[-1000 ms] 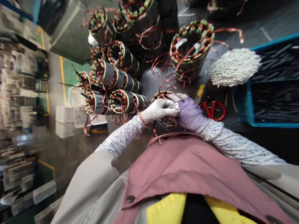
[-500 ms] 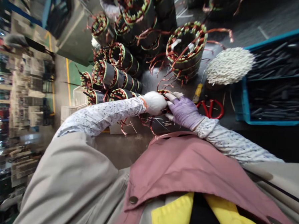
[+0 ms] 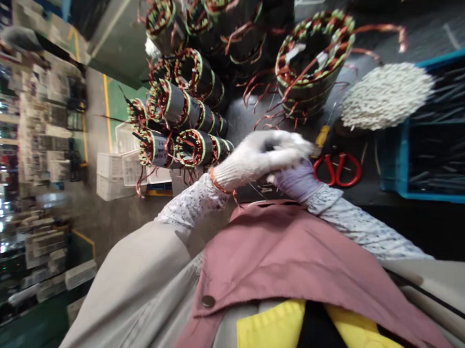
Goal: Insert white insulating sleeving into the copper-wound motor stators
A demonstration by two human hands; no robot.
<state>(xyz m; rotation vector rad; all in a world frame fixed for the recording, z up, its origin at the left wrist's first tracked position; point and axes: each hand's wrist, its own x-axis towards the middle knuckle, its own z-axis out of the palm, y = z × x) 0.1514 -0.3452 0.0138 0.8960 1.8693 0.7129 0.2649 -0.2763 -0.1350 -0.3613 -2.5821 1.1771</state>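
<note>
In front of my apron, my left hand (image 3: 262,157), in a white knit glove, reaches across my right hand. Its thumb and fingers come together over the right hand's fingers, smeared at the tips; what they hold is hidden. My right hand (image 3: 294,181), in a purple-coated glove, lies below with its fingers covered. Close beyond both hands, a large motor stator (image 3: 314,69) stands upright, with green-edged slots and loose copper leads. Red-handled scissors (image 3: 337,169) and a yellow-handled screwdriver (image 3: 322,137) lie right of my hands.
Several wound stators (image 3: 195,109) are stacked at the left. A bundle of white sleeving pieces (image 3: 387,96) stands right of the large stator, beside a blue bin (image 3: 402,162) of dark tubes. White baskets (image 3: 111,173) sit lower left. A person (image 3: 21,38) is farther off.
My left hand has come off the copper-wound part between my hands and swung right over my right hand. The view has shifted, moving the bench items rightward.
</note>
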